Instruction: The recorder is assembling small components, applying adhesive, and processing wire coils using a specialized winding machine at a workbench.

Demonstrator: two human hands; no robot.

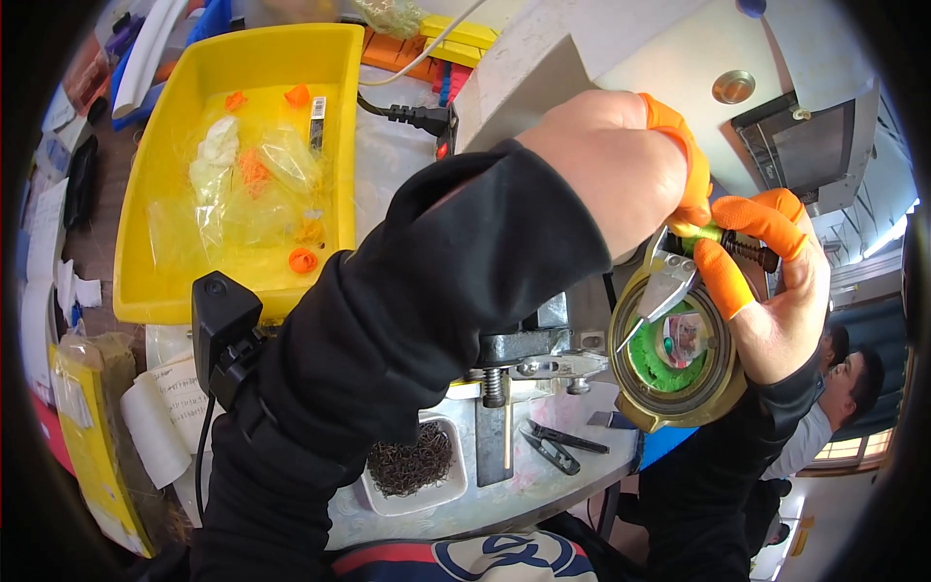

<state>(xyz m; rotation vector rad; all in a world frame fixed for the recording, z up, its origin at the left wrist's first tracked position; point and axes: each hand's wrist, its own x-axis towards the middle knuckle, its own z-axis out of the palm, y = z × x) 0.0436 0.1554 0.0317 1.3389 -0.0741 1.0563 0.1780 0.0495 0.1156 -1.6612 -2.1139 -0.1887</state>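
Both hands meet at the upper right, over a round brass-coloured fixture (626,388) with a green disc (645,364) inside and a small clear piece at its centre. Orange finger covers sit on several fingertips. My left hand (640,160) reaches across from the left, its fingers closed at a small yellow-green piece (706,233); its grip is partly hidden behind the hand. From the right, my right hand (776,281) pinches around the same piece with thumb and forefinger. Beside it are a spring-wound rod (752,254) and a silver metal bracket (667,281).
A yellow tray (136,262) holds clear bags and orange scraps. Nearer stand a white dish (456,475) of dark curled wires, black-handled snips (553,446) and a spring clamp (495,383). A small black camera (223,306) is strapped to my left forearm. People (844,388) are at the far right.
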